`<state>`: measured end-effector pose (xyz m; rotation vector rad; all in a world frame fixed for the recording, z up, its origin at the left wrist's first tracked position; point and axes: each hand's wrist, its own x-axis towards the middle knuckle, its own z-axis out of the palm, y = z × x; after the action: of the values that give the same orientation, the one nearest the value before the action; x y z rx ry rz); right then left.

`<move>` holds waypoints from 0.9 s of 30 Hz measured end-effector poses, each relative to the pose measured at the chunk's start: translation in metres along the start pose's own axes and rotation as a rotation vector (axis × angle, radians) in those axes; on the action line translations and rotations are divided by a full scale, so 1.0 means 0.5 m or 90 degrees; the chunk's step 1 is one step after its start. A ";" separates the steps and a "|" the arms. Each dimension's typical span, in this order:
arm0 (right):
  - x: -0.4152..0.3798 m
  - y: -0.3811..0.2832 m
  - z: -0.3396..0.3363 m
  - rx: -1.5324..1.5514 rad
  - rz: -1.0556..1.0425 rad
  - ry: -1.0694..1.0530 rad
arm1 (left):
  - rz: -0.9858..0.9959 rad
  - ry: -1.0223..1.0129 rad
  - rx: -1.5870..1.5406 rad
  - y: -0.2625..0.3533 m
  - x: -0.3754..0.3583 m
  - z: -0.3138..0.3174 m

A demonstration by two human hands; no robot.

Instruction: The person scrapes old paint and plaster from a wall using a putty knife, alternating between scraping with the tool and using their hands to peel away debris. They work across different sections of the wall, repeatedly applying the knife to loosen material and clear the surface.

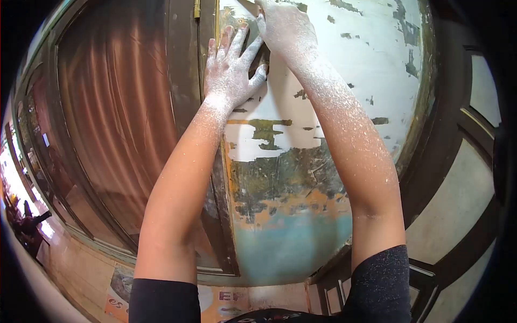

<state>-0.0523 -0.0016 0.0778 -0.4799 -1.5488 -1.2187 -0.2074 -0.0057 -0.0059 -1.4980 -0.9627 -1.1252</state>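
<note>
My left hand (pixel 231 72) lies against the wall with its fingers spread, close beside the wooden frame, and holds nothing. Above and right of it, at the top edge of the view, my right hand (pixel 288 29) is closed around a scraper (pixel 247 6); only a bit of its thin flat blade shows, and the rest is hidden by the fingers or cut off. White dust coats both hands and forearms. The wall (pixel 350 70) before me has patchy white paint, with dark and orange bare areas lower down and a blue-green band (pixel 285 247) at the bottom.
A brown wooden frame with a brass hinge (pixel 197 9) runs along the wall's left side. Beyond it hangs a brown curtain (pixel 118 107) behind a panel. A dark door with pale panels (pixel 447 199) stands at the right. A printed sheet (pixel 118 293) lies below left.
</note>
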 end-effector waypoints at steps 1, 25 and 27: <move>0.014 -0.007 -0.008 0.011 0.065 -0.086 | -0.001 -0.004 -0.002 -0.001 0.000 0.000; 0.084 -0.019 -0.001 -0.025 0.123 -0.084 | -0.001 0.008 0.006 0.003 0.000 -0.002; 0.108 -0.009 0.010 -0.006 0.112 -0.124 | 0.001 0.014 -0.005 0.001 -0.001 0.000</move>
<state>-0.0777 -0.0141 0.1240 -0.7432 -1.6271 -1.0689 -0.2068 -0.0057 -0.0064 -1.4897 -0.9437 -1.1429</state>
